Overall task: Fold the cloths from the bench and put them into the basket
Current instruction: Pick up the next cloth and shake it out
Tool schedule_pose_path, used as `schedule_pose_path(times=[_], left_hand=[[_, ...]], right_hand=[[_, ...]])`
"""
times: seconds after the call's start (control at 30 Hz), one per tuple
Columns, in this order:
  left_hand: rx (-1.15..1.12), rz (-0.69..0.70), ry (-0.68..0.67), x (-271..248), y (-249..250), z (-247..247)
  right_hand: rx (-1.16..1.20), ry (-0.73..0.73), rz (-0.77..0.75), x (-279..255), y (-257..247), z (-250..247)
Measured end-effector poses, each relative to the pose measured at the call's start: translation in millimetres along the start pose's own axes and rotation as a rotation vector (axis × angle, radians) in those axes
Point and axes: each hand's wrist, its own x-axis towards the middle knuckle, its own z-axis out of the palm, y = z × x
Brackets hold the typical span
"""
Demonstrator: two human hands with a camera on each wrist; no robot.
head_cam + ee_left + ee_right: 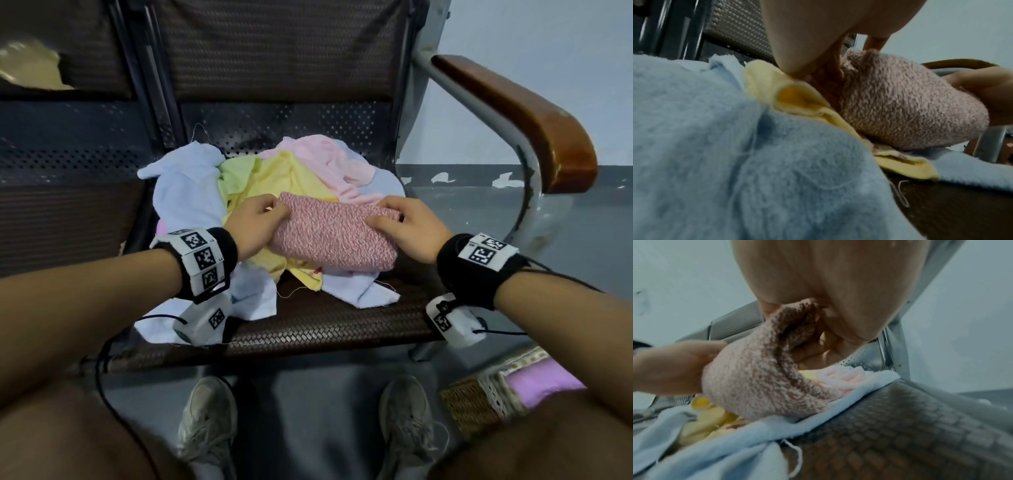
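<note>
A folded pink-and-white knitted cloth (329,236) lies on top of a heap of loose cloths on the bench seat (342,325). My left hand (257,222) pinches its left end, seen close in the left wrist view on the knitted cloth (900,105). My right hand (400,226) grips its right end, fingers curled under the fold of the knitted cloth (760,378). Under it lie a yellow cloth (284,178), a pale pink cloth (329,157), a green cloth (236,174) and light blue cloths (185,188). The wicker basket (479,401) stands on the floor at lower right.
The bench has a dark perforated backrest (274,51) and a brown wooden armrest (534,120) on a grey metal frame at the right. A purple cloth (544,383) lies in the basket. My shoes (209,421) stand on the grey floor below the seat's front edge.
</note>
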Motion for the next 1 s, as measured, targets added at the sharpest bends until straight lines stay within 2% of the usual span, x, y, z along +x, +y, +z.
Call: schedule_pose_path(times=[0.1, 0.23, 0.33, 0.4, 0.47, 0.53, 0.6, 0.67, 0.73, 0.87, 0.93, 1.0], left_hand=[[0.160, -0.050, 0.070, 4.4, -4.9, 4.7], [0.416, -0.190, 0.064, 2.7, 3.8, 7.3], [0.457, -0.382, -0.088, -0.9, 17.5, 5.5], [0.287, -0.536, -0.250, -3.6, 25.2, 6.3], [0.150, -0.591, -0.347, -4.0, 28.1, 8.8], [-0.014, -0.552, -0.289, -1.4, 29.5, 12.0], [-0.205, -0.476, -0.150, 1.5, 35.4, 15.5], [-0.331, -0.344, -0.025, 2.0, 46.5, 18.0], [-0.397, -0.206, 0.029, -1.8, 63.1, 18.2], [-0.485, 0.020, -0.002, -19.9, 98.5, 17.4], [-0.524, 0.089, -0.062, -30.7, 113.1, 18.4], [-0.558, 0.114, -0.116, -39.7, 124.7, 21.1]], right_hand=[[0.004, -0.076, 0.094, 5.5, 3.0, 7.9], [-0.202, -0.179, 0.192, 10.4, 14.6, 17.0], [-0.242, -0.188, 0.216, 10.8, 15.7, 16.6], [-0.265, -0.187, 0.222, 10.7, 14.2, 16.7], [-0.300, -0.188, 0.224, 9.5, 10.3, 17.2], [-0.322, -0.204, 0.242, 8.2, 6.8, 15.0], [-0.338, -0.227, 0.266, 5.6, 2.4, 10.7], [-0.358, -0.244, 0.262, 0.6, -3.0, 5.7], [-0.337, -0.219, 0.196, -5.3, -10.7, -1.1], [0.138, -0.048, 0.024, -23.0, -45.9, -19.0], [0.370, 0.008, 0.006, -32.7, -67.5, -23.6], [0.522, -0.004, 0.029, -42.6, -83.8, -26.3]])
